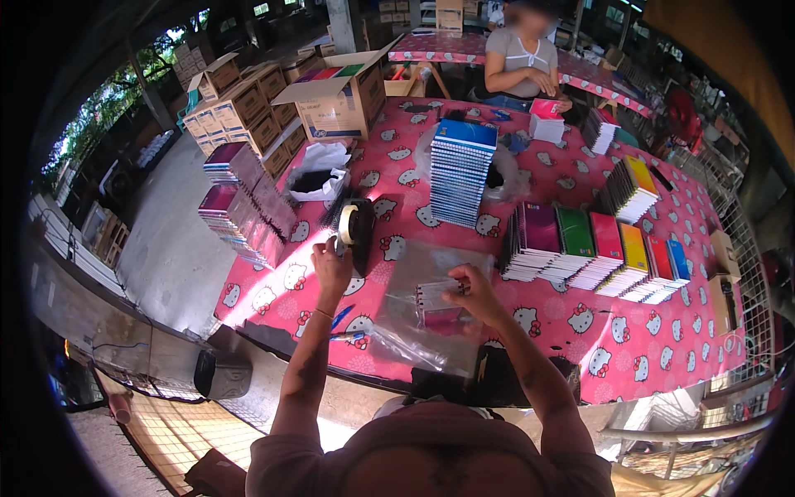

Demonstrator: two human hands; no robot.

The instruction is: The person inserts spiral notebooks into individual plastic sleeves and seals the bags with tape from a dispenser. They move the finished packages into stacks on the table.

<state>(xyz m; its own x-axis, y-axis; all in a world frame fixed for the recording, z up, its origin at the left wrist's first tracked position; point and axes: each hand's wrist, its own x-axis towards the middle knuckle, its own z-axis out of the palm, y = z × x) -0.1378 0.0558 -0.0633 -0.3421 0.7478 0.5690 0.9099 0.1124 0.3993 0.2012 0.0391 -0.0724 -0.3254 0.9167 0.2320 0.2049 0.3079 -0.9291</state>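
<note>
My left hand [333,269] is at the near end of a black tape dispenser [362,248] with a pale roll of tape [349,222]. Its fingers are pinched by the tape's loose end; the strip itself is hard to make out. In front of me lies a clear plastic bag [406,340], with spiral-bound notebooks [439,319] with a purplish cover inside or under it. My right hand [474,294] rests over the bag's upper right part beside the spiral edge, fingers curled on the film. Blue pens [344,325] lie left of the bag.
Beyond the bag rises a tall stack of blue notebooks [462,166]. Colourful notebook rows [571,240] fill the right; wrapped stacks [240,199] stand at the left edge. An open cardboard box [335,112] stands behind the dispenser. Another person [522,70] handles notebooks across the pink-covered table [538,331].
</note>
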